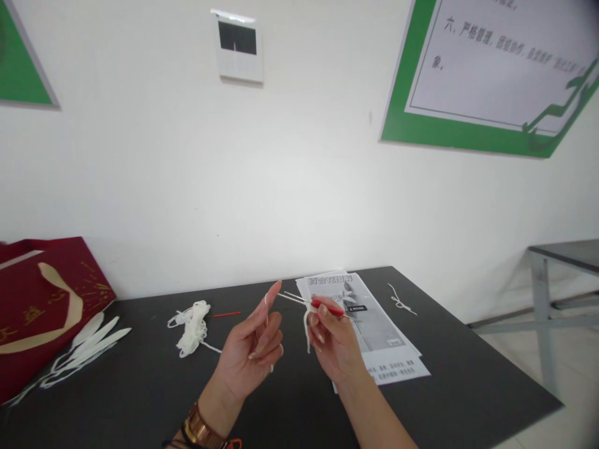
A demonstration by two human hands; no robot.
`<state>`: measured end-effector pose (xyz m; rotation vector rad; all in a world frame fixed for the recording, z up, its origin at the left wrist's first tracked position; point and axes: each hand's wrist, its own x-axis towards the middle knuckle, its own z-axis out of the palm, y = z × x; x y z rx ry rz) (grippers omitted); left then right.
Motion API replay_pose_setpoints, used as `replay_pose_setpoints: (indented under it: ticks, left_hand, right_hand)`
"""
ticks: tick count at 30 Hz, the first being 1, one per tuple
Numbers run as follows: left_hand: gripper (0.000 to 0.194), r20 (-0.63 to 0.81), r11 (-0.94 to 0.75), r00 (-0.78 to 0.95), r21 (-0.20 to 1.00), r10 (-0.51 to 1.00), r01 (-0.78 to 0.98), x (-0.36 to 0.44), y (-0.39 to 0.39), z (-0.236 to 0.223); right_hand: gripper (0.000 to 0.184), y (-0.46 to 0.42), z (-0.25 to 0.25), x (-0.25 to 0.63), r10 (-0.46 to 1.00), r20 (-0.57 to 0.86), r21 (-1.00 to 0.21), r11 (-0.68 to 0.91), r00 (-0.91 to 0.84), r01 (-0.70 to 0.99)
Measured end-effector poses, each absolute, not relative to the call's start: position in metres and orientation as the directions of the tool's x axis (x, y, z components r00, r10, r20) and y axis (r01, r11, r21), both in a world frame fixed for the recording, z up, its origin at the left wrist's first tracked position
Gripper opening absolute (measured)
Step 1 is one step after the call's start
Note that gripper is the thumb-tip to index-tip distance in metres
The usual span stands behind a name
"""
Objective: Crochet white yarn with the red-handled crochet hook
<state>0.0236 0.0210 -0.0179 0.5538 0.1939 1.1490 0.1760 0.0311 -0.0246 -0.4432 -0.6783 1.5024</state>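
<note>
My right hand [340,349] pinches the red handle of a crochet hook [329,306], whose thin shaft points left. White yarn gathers at the right fingertips, and a short tail [306,330] hangs below them. From there a strand runs to my left hand [253,349], where it passes over the raised index finger. The other left fingers are curled in with yarn between them. Left of that hand lies a loose bundle of white yarn [191,330] on the black table [154,399], and a strand leads from it toward the palm.
A thin red stick [226,314] lies beside the bundle. At the left are white leaf-shaped pieces [96,346] with yarn tails and a dark red gift bag [51,312]. Printed sheets [393,368] lie behind my right hand, with a small knotted white yarn [400,303] farther right. The wall [281,206] borders the table's back.
</note>
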Motion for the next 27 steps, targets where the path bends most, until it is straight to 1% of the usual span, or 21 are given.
replay_pose_setpoints:
  ticks: [3, 5, 9, 11, 16, 19, 24, 27]
  left_hand:
    - [0.041, 0.091, 0.258, 0.359, 0.537, 0.929, -0.803, 0.029, 0.021, -0.017]
    - [0.044, 0.07, 0.213, 0.312, 0.591, 0.948, -0.778, 0.033, 0.02, -0.017]
    - [0.061, 0.043, 0.118, 0.228, 0.754, 0.973, -0.646, 0.041, 0.016, -0.015]
    - [0.068, 0.044, 0.083, 0.195, 0.799, 0.98, -0.596, 0.043, 0.014, -0.013]
    - [0.075, 0.074, 0.047, 0.205, 0.847, 0.976, -0.53, 0.038, 0.013, -0.01]
    - [0.077, 0.127, -0.025, 0.166, 0.862, 0.978, -0.507, 0.034, 0.017, -0.011]
    - [0.075, 0.157, -0.106, 0.088, 0.899, 0.984, -0.424, 0.033, 0.021, -0.011]
    - [0.076, 0.191, -0.136, 0.101, 0.906, 0.976, -0.402, 0.033, 0.022, -0.013]
  right_hand:
    - [0.022, 0.031, -0.027, 0.174, 0.983, 0.169, -0.693, 0.072, -0.065, -0.717]
    - [0.02, 0.031, -0.029, 0.171, 0.978, 0.194, -0.727, 0.092, -0.076, -0.68]
    - [0.017, 0.029, -0.031, 0.166, 0.981, 0.186, -0.785, 0.111, -0.06, -0.609]
    - [0.017, 0.028, -0.032, 0.164, 0.98, 0.198, -0.817, 0.152, -0.023, -0.557]
    - [0.016, 0.026, -0.033, 0.162, 0.952, 0.294, -0.889, 0.304, 0.082, -0.343]
    - [0.014, 0.025, -0.032, 0.163, 0.918, 0.388, -0.891, 0.397, 0.086, -0.221]
    - [0.014, 0.021, -0.032, 0.163, 0.879, 0.476, -0.874, 0.476, 0.027, -0.097]
    - [0.015, 0.019, -0.034, 0.162, 0.872, 0.489, -0.869, 0.49, 0.03, -0.07]
